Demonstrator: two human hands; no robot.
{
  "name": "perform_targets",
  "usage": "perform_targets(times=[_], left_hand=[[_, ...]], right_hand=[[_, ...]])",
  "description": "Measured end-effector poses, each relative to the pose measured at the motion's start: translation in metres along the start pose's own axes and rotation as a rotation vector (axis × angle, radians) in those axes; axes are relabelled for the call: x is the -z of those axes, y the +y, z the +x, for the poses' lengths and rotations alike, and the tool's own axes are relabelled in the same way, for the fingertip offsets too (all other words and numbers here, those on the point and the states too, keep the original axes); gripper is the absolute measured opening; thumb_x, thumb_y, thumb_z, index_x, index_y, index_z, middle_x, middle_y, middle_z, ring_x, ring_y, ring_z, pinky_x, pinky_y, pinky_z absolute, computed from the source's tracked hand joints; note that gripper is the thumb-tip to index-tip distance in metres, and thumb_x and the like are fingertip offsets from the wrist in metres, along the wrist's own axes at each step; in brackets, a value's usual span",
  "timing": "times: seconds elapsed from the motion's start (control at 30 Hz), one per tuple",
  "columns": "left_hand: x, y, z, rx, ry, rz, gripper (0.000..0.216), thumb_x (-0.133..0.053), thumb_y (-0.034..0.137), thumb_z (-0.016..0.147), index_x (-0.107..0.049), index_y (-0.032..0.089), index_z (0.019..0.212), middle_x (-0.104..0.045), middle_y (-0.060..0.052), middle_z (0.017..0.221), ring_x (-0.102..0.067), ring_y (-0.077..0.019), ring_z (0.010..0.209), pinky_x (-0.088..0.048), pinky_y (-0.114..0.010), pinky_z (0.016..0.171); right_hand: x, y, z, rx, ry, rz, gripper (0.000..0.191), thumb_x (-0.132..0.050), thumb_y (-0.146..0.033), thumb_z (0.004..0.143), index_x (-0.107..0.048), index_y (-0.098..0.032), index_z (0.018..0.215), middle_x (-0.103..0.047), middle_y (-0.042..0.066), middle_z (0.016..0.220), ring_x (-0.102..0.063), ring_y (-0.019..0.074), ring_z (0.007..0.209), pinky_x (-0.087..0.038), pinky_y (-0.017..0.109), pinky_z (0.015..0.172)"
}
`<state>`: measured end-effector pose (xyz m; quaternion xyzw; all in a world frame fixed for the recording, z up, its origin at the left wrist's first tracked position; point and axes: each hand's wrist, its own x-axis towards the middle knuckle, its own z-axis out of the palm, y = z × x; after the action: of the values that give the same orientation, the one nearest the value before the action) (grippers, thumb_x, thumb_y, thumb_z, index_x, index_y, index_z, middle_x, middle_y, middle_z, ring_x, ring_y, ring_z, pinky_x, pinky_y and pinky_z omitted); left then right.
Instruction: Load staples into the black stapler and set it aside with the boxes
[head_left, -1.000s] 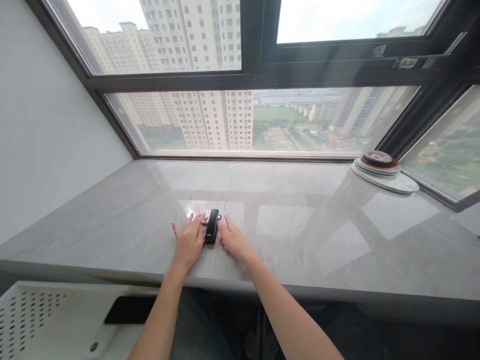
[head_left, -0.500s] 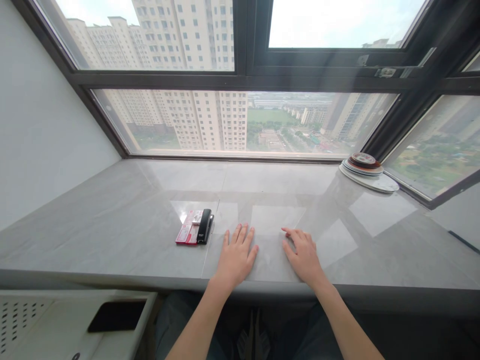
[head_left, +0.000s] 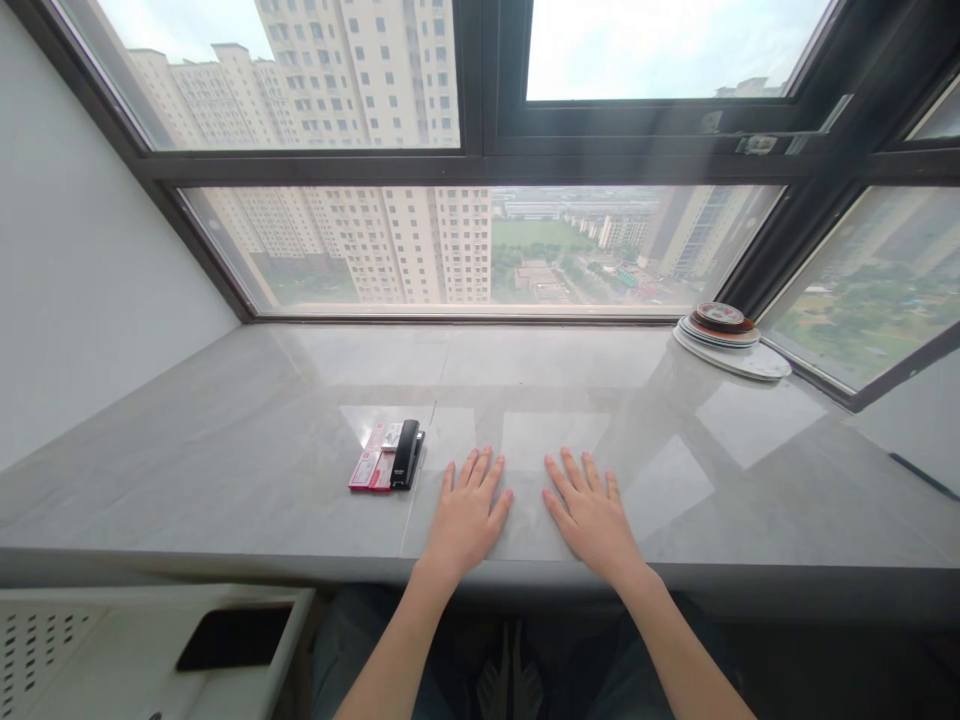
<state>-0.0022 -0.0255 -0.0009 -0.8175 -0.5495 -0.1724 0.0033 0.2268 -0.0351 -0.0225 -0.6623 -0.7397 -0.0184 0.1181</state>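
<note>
My left hand (head_left: 466, 510) lies flat on the grey stone-look counter (head_left: 225, 440), fingers spread, with nothing in it. To its right, my right hand (head_left: 589, 508) also rests palm down on the counter, fingers apart and holding nothing. Left of my left hand, and apart from it, lies a black stapler (head_left: 406, 455). Red-and-white small boxes (head_left: 370, 468) lie against the stapler's left side, with a small whitish item (head_left: 392, 436) on top of them that I cannot make out.
Stacked plates (head_left: 731, 345) stand at the far right corner by the window. A thin dark strip (head_left: 922, 476) lies at the right edge. Below the counter, at the left, is a white cabinet-like piece (head_left: 112, 650) with a dark recess. Dark window frames (head_left: 465, 170) border the counter's back.
My right hand has turned and flattened, its fingers now spread on the counter and pointing forward. My left hand stays in place. The view has shifted slightly.
</note>
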Motion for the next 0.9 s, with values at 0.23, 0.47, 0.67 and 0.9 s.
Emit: perform_targets(times=[0.23, 0.47, 0.67, 0.9], left_hand=[[-0.001, 0.002, -0.002, 0.055, 0.039, 0.009, 0.056, -0.044, 0.048, 0.105, -0.036, 0.031, 0.158, -0.026, -0.006, 0.168, -0.017, -0.0322, 0.156, -0.022, -0.058, 0.125], [-0.003, 0.0, -0.002, 0.055, 0.031, 0.016, 0.056, -0.044, 0.047, 0.105, -0.036, 0.031, 0.158, -0.025, -0.004, 0.168, -0.018, -0.0321, 0.156, -0.022, -0.058, 0.125], [0.0, 0.002, -0.002, 0.063, 0.033, 0.022, 0.055, -0.043, 0.047, 0.104, -0.038, 0.032, 0.157, -0.029, -0.004, 0.167, -0.02, -0.0304, 0.155, -0.021, -0.056, 0.125], [-0.011, 0.0, 0.012, 0.292, 0.083, 0.081, 0.066, -0.044, 0.056, 0.101, -0.039, 0.02, 0.156, -0.029, -0.014, 0.165, -0.018, -0.0343, 0.155, -0.014, -0.056, 0.126]], right_hand=[[0.002, -0.002, 0.0, 0.003, 0.013, -0.008, 0.059, -0.029, -0.053, 0.105, -0.027, -0.039, 0.162, -0.019, -0.002, 0.171, -0.011, 0.0334, 0.158, -0.011, 0.063, 0.123], [0.003, -0.002, 0.0, -0.004, -0.001, -0.016, 0.06, -0.029, -0.053, 0.105, -0.027, -0.038, 0.163, -0.019, -0.002, 0.171, -0.011, 0.0334, 0.158, -0.01, 0.063, 0.123], [0.006, -0.003, 0.0, -0.008, -0.014, -0.02, 0.059, -0.027, -0.053, 0.105, -0.026, -0.038, 0.163, -0.019, -0.002, 0.171, -0.01, 0.0327, 0.158, -0.01, 0.062, 0.123], [0.006, -0.003, 0.0, -0.02, -0.036, -0.018, 0.06, -0.026, -0.054, 0.105, -0.025, -0.038, 0.163, -0.017, -0.003, 0.171, -0.008, 0.032, 0.158, -0.009, 0.062, 0.124]])
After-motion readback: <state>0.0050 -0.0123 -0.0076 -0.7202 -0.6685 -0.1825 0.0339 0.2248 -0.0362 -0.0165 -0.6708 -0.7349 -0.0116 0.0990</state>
